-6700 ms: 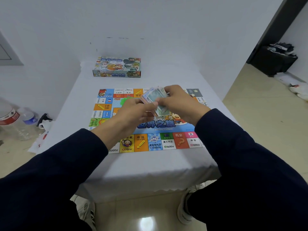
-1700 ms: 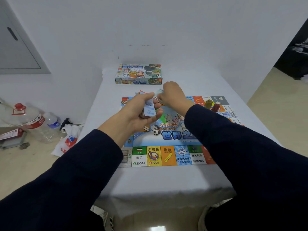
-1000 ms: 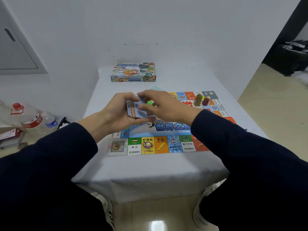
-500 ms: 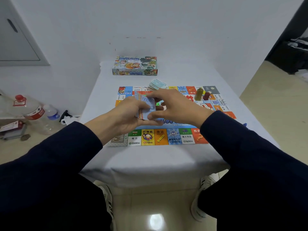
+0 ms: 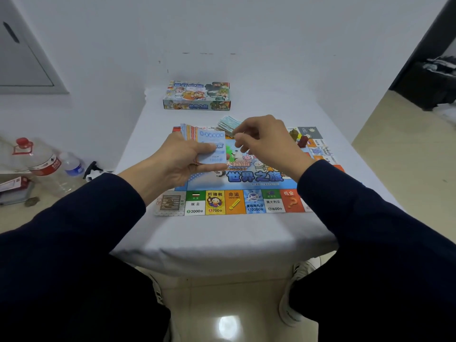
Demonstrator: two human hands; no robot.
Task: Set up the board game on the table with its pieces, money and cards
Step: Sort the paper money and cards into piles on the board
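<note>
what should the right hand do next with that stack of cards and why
Probably reach back to the card stack and pinch off the top light blue card. The left hand grips the fanned stack above the board, while the right hand hovers beside it, fingers curled, apparently holding nothing. A money pile already lies at the board's far edge.

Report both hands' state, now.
Left hand: holds a fanned stack of paper cards.
Right hand: fingers curled, holding nothing visible.
</note>
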